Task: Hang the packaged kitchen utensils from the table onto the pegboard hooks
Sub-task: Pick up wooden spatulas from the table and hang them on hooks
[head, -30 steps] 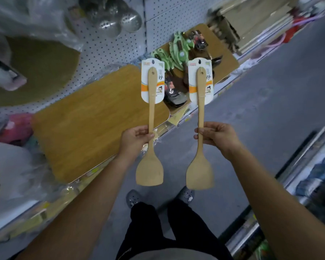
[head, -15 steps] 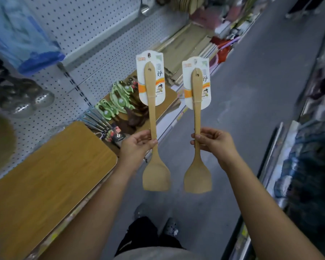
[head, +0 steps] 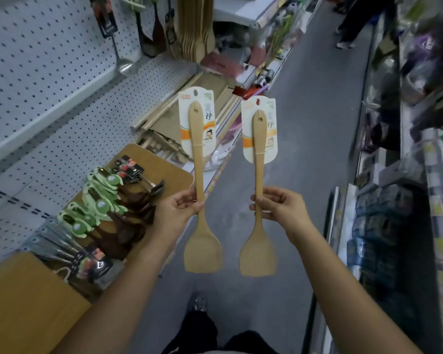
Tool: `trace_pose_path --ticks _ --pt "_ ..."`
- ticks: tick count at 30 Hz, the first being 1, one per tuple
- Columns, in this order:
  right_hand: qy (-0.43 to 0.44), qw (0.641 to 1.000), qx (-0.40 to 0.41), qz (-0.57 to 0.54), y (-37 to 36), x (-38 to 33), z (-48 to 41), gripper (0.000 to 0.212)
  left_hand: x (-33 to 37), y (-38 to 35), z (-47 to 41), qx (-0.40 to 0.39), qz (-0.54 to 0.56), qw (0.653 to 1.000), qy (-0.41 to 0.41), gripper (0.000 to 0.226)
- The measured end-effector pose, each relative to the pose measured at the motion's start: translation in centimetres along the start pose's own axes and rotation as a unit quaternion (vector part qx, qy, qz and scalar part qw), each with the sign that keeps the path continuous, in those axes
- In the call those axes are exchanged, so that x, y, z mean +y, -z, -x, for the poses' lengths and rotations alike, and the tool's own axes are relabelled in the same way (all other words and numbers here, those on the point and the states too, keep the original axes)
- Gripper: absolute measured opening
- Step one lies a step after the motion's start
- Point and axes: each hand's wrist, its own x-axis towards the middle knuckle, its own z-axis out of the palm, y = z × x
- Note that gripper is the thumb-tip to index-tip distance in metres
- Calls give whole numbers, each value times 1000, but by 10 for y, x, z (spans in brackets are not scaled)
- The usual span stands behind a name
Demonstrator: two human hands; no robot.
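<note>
- head view, hands: the left hand (head: pixel 179 210) has its fingers closed around the handle of one bamboo spatula (head: pixel 201 190), and the right hand (head: pixel 279 208) pinches the handle of a second bamboo spatula (head: pixel 258 195). both are held upright over the aisle floor (head: pixel 304 154), blade down, backing card at the top, a little apart from each other.
- head view, cards: each backing card has a hanging hole near its top edge, and neither hole is on a hook; both spatulas are clear of the pegboard (head: pixel 36 72).
- head view, table: the wooden table (head: pixel 23 310) to the person's left carries a heap of packaged utensils (head: pixel 100 215), some on green cards, some dark-handled, some in grey and black packs. none of these is hung.
- head view, wall: further along the pegboard, a row of bamboo utensils (head: pixel 192 24) and a few dark ladles (head: pixel 151 37) hang from hooks. whether they belong to this job i cannot tell.
- progress, as a judgement: the two spatulas are picked up and in transit, so the step in hand is carrying them to a free hook. left to do are threading each card hole onto a peg, then returning for the heap on the table. most of the task seems to remain.
</note>
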Motion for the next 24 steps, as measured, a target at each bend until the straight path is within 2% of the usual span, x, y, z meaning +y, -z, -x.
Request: trace_pose_path --ticks 5,11,19,24 --pt "11 1000 15 -8 22 -34 -56 21 15 -36 -54 -4 -11 1000 5 37" --pt "9 1000 -14 -19 64 -64 -139 21 30 -95 -116 17 14 1000 3 28" --pt "19 996 -90 12 133 -123 -251 11 47 -186 -187 94 21 995 13 24" --pt "28 990 -134 31 148 -163 -323 11 72 -228 -228 144 41 989 8 24"
